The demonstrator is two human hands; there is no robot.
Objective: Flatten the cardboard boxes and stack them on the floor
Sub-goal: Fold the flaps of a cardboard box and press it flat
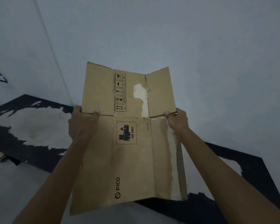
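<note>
A brown cardboard box [128, 159], opened out nearly flat, is held up in front of me. It carries a PICO logo, a UN 3481 battery label and a column of handling symbols. Its far flaps bend upward along a crease. My left hand [81, 125] grips the left edge at that crease, thumb on the printed face. On the right edge at the same crease sits my right hand [178, 122], fingers curled over the rim. A torn strip of corrugated liner hangs along the box's right side.
A pale wall [168, 38] fills the background, with a recycling mark [1, 76] at the left. A dark baseboard band with worn pale patches [31, 126] runs along its foot. Glossy grey floor [14, 183] lies at the lower left.
</note>
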